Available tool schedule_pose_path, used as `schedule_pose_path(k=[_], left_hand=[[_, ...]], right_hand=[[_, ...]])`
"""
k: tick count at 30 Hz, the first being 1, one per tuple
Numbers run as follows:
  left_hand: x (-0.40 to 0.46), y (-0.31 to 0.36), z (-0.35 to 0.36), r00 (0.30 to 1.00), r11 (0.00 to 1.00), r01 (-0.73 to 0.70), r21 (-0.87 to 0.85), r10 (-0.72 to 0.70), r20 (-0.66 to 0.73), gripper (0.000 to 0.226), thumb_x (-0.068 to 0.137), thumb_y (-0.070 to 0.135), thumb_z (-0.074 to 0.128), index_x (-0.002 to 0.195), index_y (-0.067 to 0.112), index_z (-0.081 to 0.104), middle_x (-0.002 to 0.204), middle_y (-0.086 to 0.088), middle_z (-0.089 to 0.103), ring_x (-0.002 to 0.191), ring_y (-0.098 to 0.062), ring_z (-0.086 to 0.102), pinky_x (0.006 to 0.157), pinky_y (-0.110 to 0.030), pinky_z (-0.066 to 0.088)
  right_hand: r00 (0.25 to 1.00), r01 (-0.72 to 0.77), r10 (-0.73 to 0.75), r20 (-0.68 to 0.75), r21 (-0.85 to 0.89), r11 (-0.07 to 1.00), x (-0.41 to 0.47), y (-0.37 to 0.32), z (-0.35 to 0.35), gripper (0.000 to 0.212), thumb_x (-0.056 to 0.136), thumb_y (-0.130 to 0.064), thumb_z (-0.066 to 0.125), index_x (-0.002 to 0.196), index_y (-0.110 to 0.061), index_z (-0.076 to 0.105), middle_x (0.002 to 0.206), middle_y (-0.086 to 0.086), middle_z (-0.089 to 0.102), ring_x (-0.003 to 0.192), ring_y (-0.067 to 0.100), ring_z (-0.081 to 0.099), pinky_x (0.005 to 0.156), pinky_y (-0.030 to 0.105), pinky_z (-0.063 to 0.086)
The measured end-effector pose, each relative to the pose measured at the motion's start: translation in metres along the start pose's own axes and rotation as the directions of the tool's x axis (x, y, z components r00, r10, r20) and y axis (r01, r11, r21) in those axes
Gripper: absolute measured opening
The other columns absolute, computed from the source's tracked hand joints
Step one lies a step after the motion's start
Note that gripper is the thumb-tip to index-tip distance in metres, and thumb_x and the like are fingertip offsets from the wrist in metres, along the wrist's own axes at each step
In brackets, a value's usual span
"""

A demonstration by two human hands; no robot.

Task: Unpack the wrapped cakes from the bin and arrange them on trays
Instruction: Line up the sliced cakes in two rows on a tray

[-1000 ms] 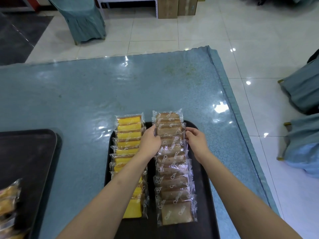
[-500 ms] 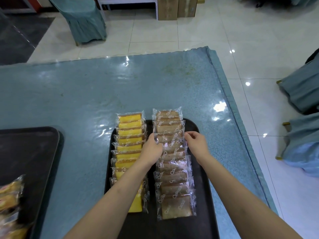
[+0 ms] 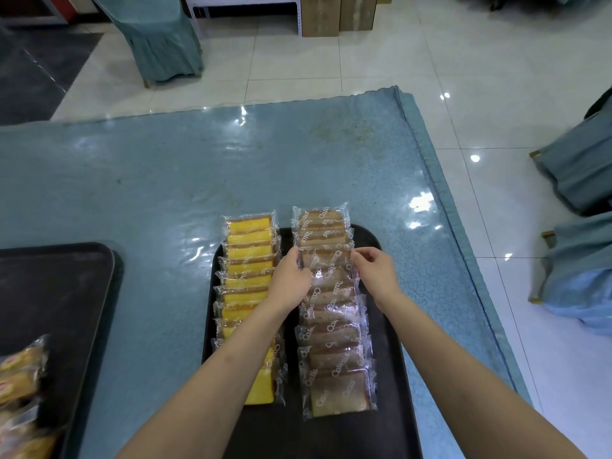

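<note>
Head view: both hands' fingers [image 3: 359,258] pinching a brown wrapped cake [image 3: 326,260] on the tray [image 3: 390,359].

Both bare forearms reaching forward from 6 o'clock, converging toward 12 — left forearm entering from 7 o'clock, right from 5 o'clock. Left hand [image 3: 291,279] back-up, wrist straight, fingers [image 3: 295,256] curled downward and pointing to 12 o'clock. Right hand [image 3: 376,270] at 3 o'clock of the left, well apart from it, back-up too — fingers [image 3: 359,256] bent and pinched together, tips turned toward 10 o'clock. Sleeves absent on both arms.
</note>
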State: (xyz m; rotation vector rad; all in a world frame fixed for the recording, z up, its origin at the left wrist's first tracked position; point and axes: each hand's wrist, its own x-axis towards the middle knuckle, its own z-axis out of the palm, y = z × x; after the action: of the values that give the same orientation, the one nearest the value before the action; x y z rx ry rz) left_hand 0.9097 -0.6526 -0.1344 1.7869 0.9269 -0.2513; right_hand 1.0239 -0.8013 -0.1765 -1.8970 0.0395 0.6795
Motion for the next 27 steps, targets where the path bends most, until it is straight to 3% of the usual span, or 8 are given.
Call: schedule_pose_path(k=[1, 7, 11, 14, 19, 22, 25, 27], left_hand=[[0.000, 0.000, 0.000, 1.000, 1.000, 0.004, -0.009, -0.004, -0.005, 0.070, 0.105, 0.004, 0.044, 0.166, 0.024, 0.018, 0.170, 0.003, 0.026, 0.091, 0.005, 0.054, 0.062, -0.011, 0.041], [0.005, -0.004, 0.003, 1.000, 1.000, 0.006, 0.008, -0.006, -0.023, 0.070, 0.104, 0.005, 0.044, 0.165, 0.028, 0.019, 0.169, 0.001, 0.028, 0.097, -0.025, 0.072, 0.053, -0.020, 0.045], [0.006, -0.004, 0.002, 1.000, 1.000, 0.027, 0.014, -0.027, -0.012, 0.069, 0.105, 0.007, 0.045, 0.166, 0.027, 0.018, 0.169, 0.001, 0.029, 0.065, -0.007, 0.063, 0.052, -0.020, 0.046], [0.009, -0.002, 0.001, 0.999, 0.999, 0.045, 0.010, -0.045, -0.012, 0.068, 0.105, 0.007, 0.043, 0.166, 0.026, 0.018, 0.169, 0.001, 0.029, 0.052, 0.000, 0.052, 0.046, -0.018, 0.041], [0.004, 0.002, -0.003, 0.999, 0.999, 0.052, -0.007, -0.052, -0.009, 0.069, 0.105, 0.007, 0.042, 0.166, 0.026, 0.016, 0.170, 0.000, 0.027, 0.069, -0.009, 0.062, 0.053, -0.022, 0.047], [0.000, 0.005, -0.004, 0.999, 0.998, 0.047, -0.042, -0.048, -0.026, 0.068, 0.105, 0.007, 0.043, 0.165, 0.027, 0.019, 0.167, 0.001, 0.031, 0.054, -0.005, 0.050, 0.046, -0.021, 0.039], [-0.010, 0.006, -0.006, 0.997, 0.997, 0.037, -0.074, -0.042, -0.068, 0.066, 0.107, 0.006, 0.045, 0.165, 0.025, 0.020, 0.165, -0.001, 0.035, 0.061, 0.000, 0.044, 0.050, -0.014, 0.038], [-0.017, 0.004, -0.005, 0.994, 0.997, 0.033, -0.068, -0.040, -0.098, 0.066, 0.108, 0.006, 0.045, 0.166, 0.022, 0.018, 0.166, -0.002, 0.033, 0.063, 0.003, 0.040, 0.047, -0.009, 0.038]], right_hand=[[1.000, -0.001, 0.001, 0.004, -0.008, 1.000, 0.000, -0.001, 0.000, 0.012, 0.102, -0.021, 0.064, 0.111, -0.017, 0.072, 0.101, -0.003, 0.072, 0.090, 0.008, 0.066, 0.068, 0.019, 0.049], [1.000, -0.017, 0.017, 0.010, -0.048, 0.999, 0.007, -0.002, 0.003, 0.012, 0.100, -0.018, 0.070, 0.112, -0.016, 0.069, 0.100, -0.004, 0.070, 0.089, 0.006, 0.064, 0.067, 0.017, 0.046], [1.000, -0.031, 0.031, 0.005, -0.048, 0.998, 0.011, -0.002, 0.003, 0.010, 0.099, -0.017, 0.071, 0.108, -0.016, 0.069, 0.097, -0.004, 0.069, 0.085, 0.007, 0.064, 0.066, 0.018, 0.046], [0.999, -0.039, 0.039, -0.002, -0.065, 0.997, 0.014, -0.001, 0.004, 0.010, 0.099, -0.020, 0.072, 0.107, -0.016, 0.070, 0.097, -0.003, 0.071, 0.087, 0.010, 0.065, 0.069, 0.021, 0.049], [1.000, -0.029, 0.030, 0.007, -0.062, 0.998, 0.016, 0.002, 0.004, 0.006, 0.098, -0.023, 0.073, 0.102, -0.019, 0.071, 0.098, -0.001, 0.072, 0.092, 0.014, 0.067, 0.075, 0.025, 0.051], [1.000, -0.016, 0.016, 0.000, -0.054, 0.998, 0.014, 0.003, 0.003, 0.009, 0.098, -0.023, 0.073, 0.105, -0.017, 0.071, 0.100, -0.001, 0.072, 0.092, 0.012, 0.067, 0.075, 0.024, 0.051], [1.000, 0.013, -0.013, 0.000, -0.055, 0.998, 0.011, 0.007, -0.002, 0.018, 0.098, -0.025, 0.074, 0.113, -0.016, 0.071, 0.103, -0.004, 0.072, 0.094, 0.008, 0.066, 0.081, 0.024, 0.054], [1.000, 0.014, -0.015, -0.008, -0.051, 0.999, 0.009, 0.013, -0.006, 0.029, 0.097, -0.029, 0.075, 0.122, -0.015, 0.070, 0.107, -0.003, 0.072, 0.099, 0.012, 0.068, 0.092, 0.032, 0.057]])
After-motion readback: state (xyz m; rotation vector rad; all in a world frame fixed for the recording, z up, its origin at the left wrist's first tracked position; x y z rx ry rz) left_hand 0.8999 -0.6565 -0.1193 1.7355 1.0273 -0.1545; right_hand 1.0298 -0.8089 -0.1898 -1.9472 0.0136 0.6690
